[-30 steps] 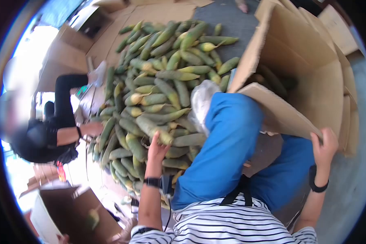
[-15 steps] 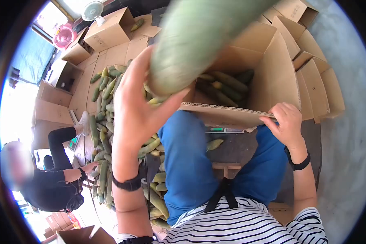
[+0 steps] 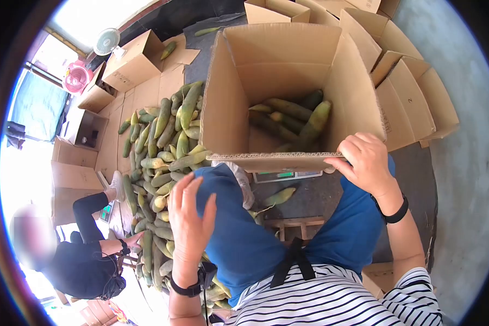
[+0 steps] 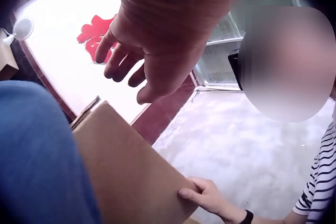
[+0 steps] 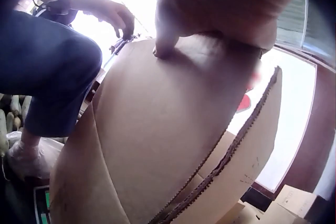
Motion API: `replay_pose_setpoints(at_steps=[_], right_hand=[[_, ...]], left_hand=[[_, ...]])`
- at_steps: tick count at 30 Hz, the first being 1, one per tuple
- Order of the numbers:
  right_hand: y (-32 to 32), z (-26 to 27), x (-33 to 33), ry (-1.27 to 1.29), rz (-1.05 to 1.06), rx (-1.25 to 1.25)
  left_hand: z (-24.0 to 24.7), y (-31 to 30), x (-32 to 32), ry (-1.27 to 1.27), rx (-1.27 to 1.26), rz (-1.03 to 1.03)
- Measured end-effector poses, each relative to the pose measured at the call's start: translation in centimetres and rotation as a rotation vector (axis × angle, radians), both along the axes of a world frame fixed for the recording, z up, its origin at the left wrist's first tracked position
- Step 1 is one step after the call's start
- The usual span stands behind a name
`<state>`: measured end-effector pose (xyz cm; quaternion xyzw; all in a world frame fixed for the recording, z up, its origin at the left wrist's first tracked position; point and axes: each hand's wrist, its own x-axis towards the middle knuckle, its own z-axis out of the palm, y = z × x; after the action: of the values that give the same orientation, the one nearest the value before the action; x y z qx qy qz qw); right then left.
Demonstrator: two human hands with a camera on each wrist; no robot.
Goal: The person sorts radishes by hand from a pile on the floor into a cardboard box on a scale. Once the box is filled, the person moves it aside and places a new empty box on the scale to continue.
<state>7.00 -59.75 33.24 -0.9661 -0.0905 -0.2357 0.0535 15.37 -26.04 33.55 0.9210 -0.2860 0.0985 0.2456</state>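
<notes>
A broad heap of green radishes (image 3: 156, 179) spreads over the floor at the left, many lying across one another, some with pale yellowish ends. Beyond its left edge sits another person (image 3: 81, 266) in black, one arm reaching to the heap. An open cardboard box (image 3: 288, 41) stands in front of the wearer's knees, right of the heap, its mouth facing up. Inside, a small group of radishes (image 3: 290, 111) lies at the bottom. A scale (image 3: 285, 175) with a green display shows just below the near wall; whether the box rests on it I cannot tell. The right hand (image 3: 364, 163) grips the rim of that wall by its right corner, thumb on the outer face. The left hand (image 3: 191, 220) is released, its fingers relaxed and parted, near the left knee and apart from the box. One loose radish (image 3: 280, 196) lies between the legs.
</notes>
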Motion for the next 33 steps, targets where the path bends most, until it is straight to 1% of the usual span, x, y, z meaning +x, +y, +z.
replay_pose_setpoints(at_steps=[1, 3, 7, 11, 13, 14, 15, 17, 19, 21, 23, 25, 26, 27, 28, 33], right_hand=[[-0.1, 0.0, 0.0, 0.007, 0.021, 0.013], [0.4, -0.1, -0.2, 0.000, 0.021, 0.012], [0.3, 0.0, -0.4, 0.023, -0.007, -0.003], [0.6, 0.5, -0.7, 0.091, -0.008, 0.040], [1.5, 2.0, -1.1, -0.185, 0.051, 0.052], [2.1, 2.2, -2.0, -0.214, 0.143, 0.079], [3.7, 2.2, -2.4, -0.193, 0.244, 0.188], [6.7, 0.5, -2.7, 0.147, 0.426, 0.299], [8.4, -3.4, -1.8, 0.839, 0.539, 0.232], [9.3, -11.5, -1.5, 1.019, 0.526, 0.160], [9.7, -20.3, -0.4, 1.236, 0.496, -0.086], [10.1, -27.3, -0.5, 1.203, 0.444, -0.150], [9.9, -29.8, -0.6, 1.217, 0.458, -0.151], [9.7, -31.9, -0.8, 1.145, 0.397, -0.100], [10.0, -32.5, -0.5, 1.071, 0.334, -0.048], [12.0, -36.1, 0.4, 1.103, 0.358, 0.086]], left_hand=[[-0.7, 0.3, -0.3, 0.000, 0.001, -0.002], [-1.7, 0.6, -0.6, -0.112, 0.198, 0.007], [-2.2, 1.1, -0.1, -0.164, 0.255, 0.062], [-2.6, 1.7, 0.9, -0.191, 0.233, 0.078], [-2.7, 2.1, 1.2, -0.192, 0.218, 0.082], [-2.8, 2.3, 1.3, -0.213, 0.189, 0.078], [-2.9, 2.5, 1.3, -0.225, 0.165, 0.075], [-2.9, 2.5, 1.2, -0.229, 0.142, 0.087], [-3.3, 2.6, 1.3, -0.231, 0.114, 0.092], [-3.5, 2.7, 1.2, -0.212, 0.114, 0.099], [-3.5, 2.9, 1.2, -0.203, 0.121, 0.126], [-3.6, 3.3, 1.2, -0.184, 0.101, 0.116], [-3.7, 3.7, 1.3, -0.177, 0.095, 0.112], [-3.8, 4.0, 1.2, -0.159, 0.102, 0.123], [-3.8, 4.3, 1.2, -0.138, 0.097, 0.130], [-3.6, 6.0, 1.4, -0.086, 0.132, 0.090]])
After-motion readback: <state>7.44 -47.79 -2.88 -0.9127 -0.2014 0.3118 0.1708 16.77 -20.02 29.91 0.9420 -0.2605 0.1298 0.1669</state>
